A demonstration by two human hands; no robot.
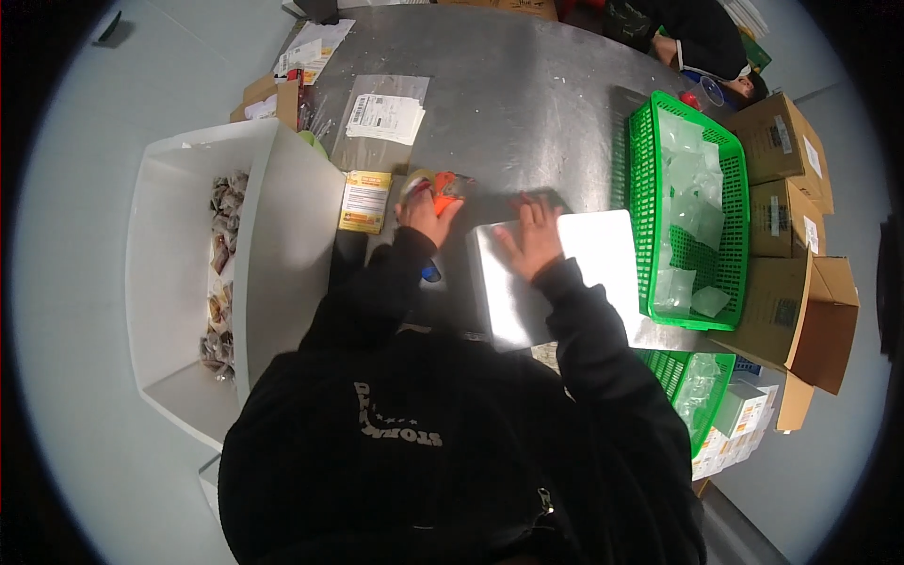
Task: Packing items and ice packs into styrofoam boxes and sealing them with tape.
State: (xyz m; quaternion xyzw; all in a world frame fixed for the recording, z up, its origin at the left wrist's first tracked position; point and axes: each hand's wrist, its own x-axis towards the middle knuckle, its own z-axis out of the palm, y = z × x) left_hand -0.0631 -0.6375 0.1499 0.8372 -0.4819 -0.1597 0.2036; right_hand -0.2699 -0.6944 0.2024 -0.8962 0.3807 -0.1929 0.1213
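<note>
My left hand [426,222] is closed over a handheld tape dispenser [446,189] with an orange front and a roll of tape. The palm hides most of its body, and a blue end [430,271] shows below the wrist. My right hand [534,239] lies flat with fingers apart on a shiny white box [597,261], reaching over its far edge. The box sits at the near edge of the steel table [508,127]. Beside my left hand is a stack of yellow-edged printed cards [366,201].
Printed labels [385,119] lie on a clear plastic bag. At left stands a white bin [289,205] with small wrapped packets [224,233]. A green basket [734,212] of translucent pouches and several cardboard boxes [773,138] line the right. Another person [696,35] is at the far right.
</note>
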